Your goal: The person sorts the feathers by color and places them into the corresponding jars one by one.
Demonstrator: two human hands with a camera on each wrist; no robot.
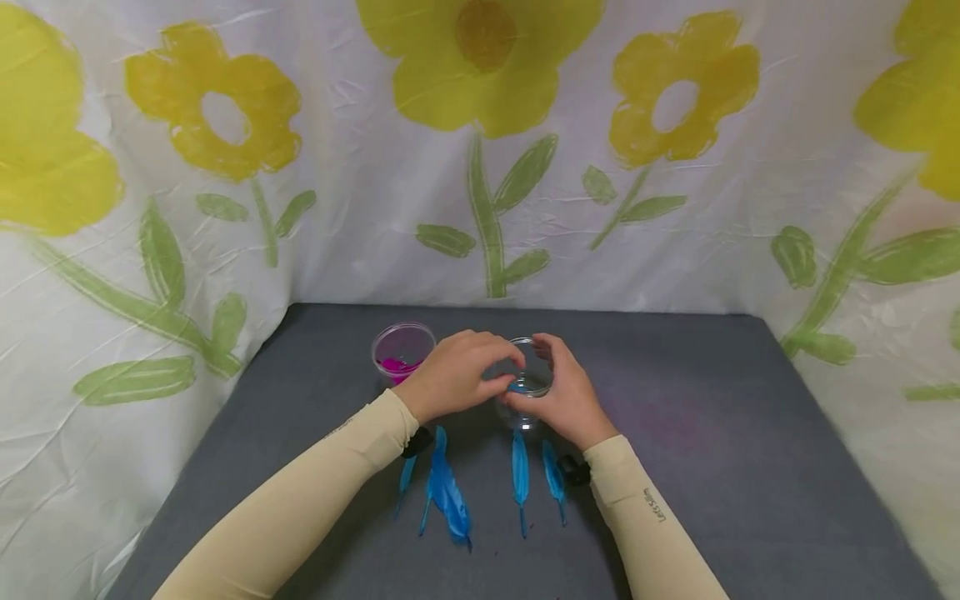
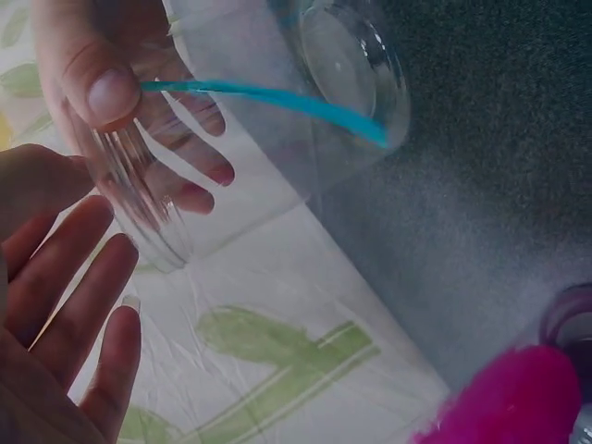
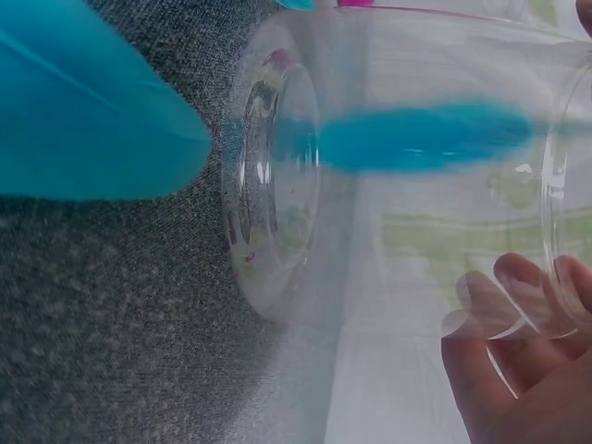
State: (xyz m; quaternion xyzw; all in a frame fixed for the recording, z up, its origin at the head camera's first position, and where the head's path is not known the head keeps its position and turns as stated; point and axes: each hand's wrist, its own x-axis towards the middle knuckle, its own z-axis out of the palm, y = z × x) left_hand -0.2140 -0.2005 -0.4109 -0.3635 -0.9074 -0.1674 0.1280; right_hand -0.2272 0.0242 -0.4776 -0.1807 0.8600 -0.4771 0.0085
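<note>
My right hand [image 1: 566, 396] grips a clear jar [image 1: 522, 417] at its rim, thumb on the near side and fingers on the far side. Inside the jar leans a thin blue feather [image 2: 296, 104], its quill end near the right thumb at the mouth. My left hand [image 1: 465, 371] is at the jar's mouth, fingertips close to the rim; its fingers [image 2: 88, 296] look loosely bent in the left wrist view, holding nothing visible. Several more blue feathers [image 1: 520, 475] lie on the dark table in front of the jar.
A clear cup [image 1: 402, 337] with magenta feathers [image 1: 397, 367] stands left of the jar, partly behind my left hand. The grey tabletop [image 1: 712, 483] ends at a white curtain [image 1: 337, 233] painted with yellow flowers.
</note>
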